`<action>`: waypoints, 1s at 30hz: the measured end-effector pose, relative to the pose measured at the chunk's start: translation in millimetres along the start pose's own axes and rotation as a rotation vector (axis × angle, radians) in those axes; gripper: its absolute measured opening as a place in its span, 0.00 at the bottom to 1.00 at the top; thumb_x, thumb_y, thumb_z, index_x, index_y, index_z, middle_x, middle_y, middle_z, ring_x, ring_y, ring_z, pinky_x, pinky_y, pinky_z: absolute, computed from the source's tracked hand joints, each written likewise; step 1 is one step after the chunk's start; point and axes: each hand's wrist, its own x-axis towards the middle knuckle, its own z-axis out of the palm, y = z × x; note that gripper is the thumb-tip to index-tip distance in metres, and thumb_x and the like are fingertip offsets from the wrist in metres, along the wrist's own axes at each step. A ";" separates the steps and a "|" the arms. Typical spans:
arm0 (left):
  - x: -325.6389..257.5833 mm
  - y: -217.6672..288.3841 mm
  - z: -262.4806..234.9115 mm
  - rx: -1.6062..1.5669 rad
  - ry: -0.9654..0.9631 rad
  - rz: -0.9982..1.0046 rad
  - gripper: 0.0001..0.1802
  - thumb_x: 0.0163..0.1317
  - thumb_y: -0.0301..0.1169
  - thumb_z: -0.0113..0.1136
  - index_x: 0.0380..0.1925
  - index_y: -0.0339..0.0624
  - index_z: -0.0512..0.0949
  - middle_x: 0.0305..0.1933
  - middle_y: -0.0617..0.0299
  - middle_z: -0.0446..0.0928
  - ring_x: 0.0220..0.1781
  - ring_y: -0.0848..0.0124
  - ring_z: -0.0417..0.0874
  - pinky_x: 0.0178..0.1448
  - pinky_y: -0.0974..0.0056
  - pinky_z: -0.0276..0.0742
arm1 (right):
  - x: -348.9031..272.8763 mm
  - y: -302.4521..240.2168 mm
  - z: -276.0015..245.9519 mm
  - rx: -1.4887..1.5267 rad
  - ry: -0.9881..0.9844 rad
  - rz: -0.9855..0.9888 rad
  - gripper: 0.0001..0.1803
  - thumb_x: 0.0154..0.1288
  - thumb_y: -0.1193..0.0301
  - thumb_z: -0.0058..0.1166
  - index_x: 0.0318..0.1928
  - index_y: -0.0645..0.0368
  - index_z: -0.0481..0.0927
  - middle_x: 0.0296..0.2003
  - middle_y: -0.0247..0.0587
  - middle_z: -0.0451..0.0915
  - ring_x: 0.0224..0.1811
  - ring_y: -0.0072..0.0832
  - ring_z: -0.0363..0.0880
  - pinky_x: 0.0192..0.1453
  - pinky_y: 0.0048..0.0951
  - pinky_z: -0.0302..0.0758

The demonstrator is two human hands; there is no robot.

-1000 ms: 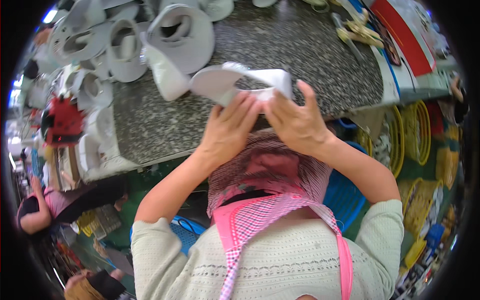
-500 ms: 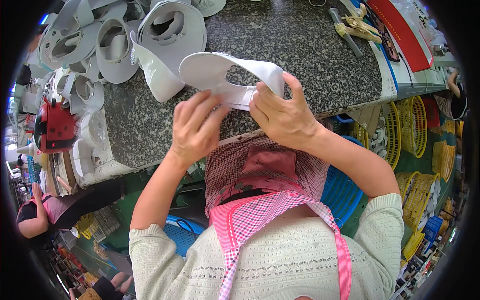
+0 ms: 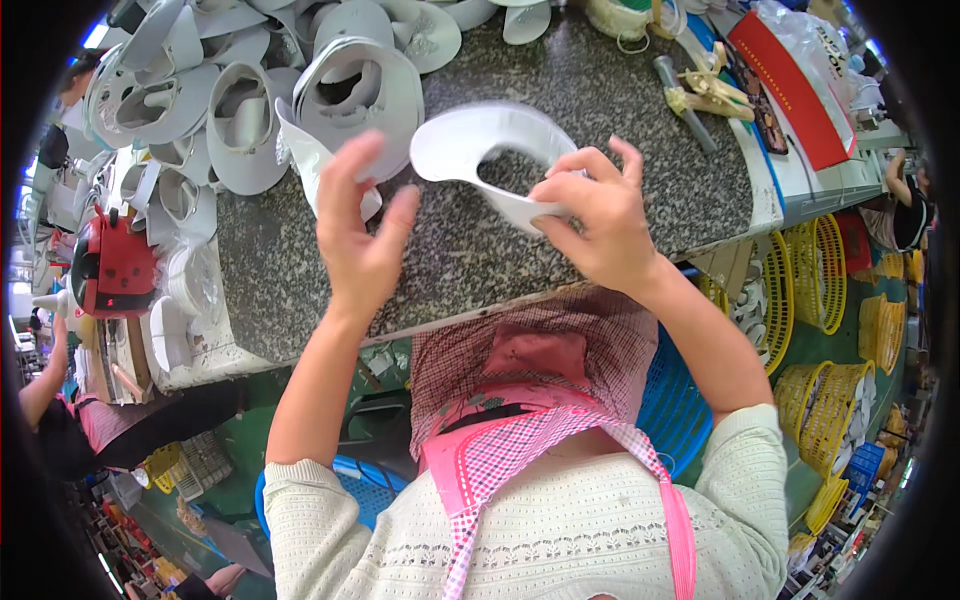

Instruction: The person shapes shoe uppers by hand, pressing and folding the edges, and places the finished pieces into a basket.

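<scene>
White visor brim sits pinched in the right hand above the speckled table; the left hand hovers open, empty, beside it.

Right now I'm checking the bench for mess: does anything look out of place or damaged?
Nothing looks damaged. The grey-white visor pieces lie in a loose overlapping heap at the speckled table's far left, some tipped on edge.

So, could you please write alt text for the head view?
The right hand pinches a curved white visor piece above a speckled stone table. The open left hand hovers beside it, near a pile of grey visors.
</scene>
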 end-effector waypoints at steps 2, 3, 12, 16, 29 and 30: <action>16.6 4.8 5.5 -0.346 0.025 -0.242 0.37 0.56 0.43 0.57 0.62 0.41 0.54 0.63 0.55 0.56 0.64 0.64 0.56 0.66 0.57 0.50 | -7.6 2.6 -15.8 0.768 -0.069 0.476 0.07 0.49 0.78 0.55 0.31 0.57 0.75 0.30 0.36 0.76 0.35 0.23 0.74 0.49 0.31 0.66; 22.6 2.1 13.2 -0.358 0.030 -0.229 0.37 0.56 0.43 0.57 0.62 0.41 0.54 0.63 0.55 0.56 0.64 0.64 0.56 0.66 0.57 0.50 | -12.4 0.7 -16.5 0.752 -0.068 0.467 0.07 0.49 0.78 0.55 0.31 0.57 0.75 0.30 0.36 0.76 0.35 0.23 0.74 0.49 0.31 0.66; 60.4 12.4 68.6 -0.984 -0.118 -0.697 0.20 0.54 0.42 0.58 0.41 0.40 0.72 0.35 0.62 0.77 0.32 0.77 0.78 0.32 0.73 0.73 | -45.7 -20.7 1.0 2.131 0.321 0.728 0.16 0.63 0.63 0.47 0.46 0.59 0.71 0.34 0.41 0.74 0.41 0.28 0.70 0.60 0.36 0.58; 64.8 15.2 75.8 -0.905 0.119 -0.789 0.11 0.49 0.31 0.60 0.33 0.39 0.73 0.28 0.63 0.75 0.24 0.78 0.75 0.25 0.75 0.67 | -41.0 -39.5 2.2 2.002 0.374 0.814 0.12 0.64 0.66 0.46 0.41 0.62 0.73 0.34 0.38 0.75 0.37 0.25 0.72 0.51 0.32 0.66; 50.3 1.0 85.1 -0.977 0.212 -0.883 0.09 0.49 0.31 0.59 0.29 0.41 0.72 0.26 0.62 0.75 0.24 0.74 0.77 0.28 0.72 0.71 | -44.3 -42.5 4.4 1.319 0.455 0.813 0.07 0.61 0.72 0.50 0.34 0.63 0.71 0.28 0.32 0.74 0.30 0.16 0.71 0.38 0.21 0.70; 51.3 7.3 84.2 -0.946 0.202 -0.839 0.09 0.50 0.31 0.58 0.30 0.40 0.73 0.27 0.64 0.75 0.23 0.76 0.75 0.25 0.73 0.66 | -47.6 -34.9 4.6 1.506 0.459 0.824 0.09 0.62 0.70 0.48 0.37 0.64 0.71 0.30 0.32 0.75 0.31 0.17 0.72 0.38 0.21 0.71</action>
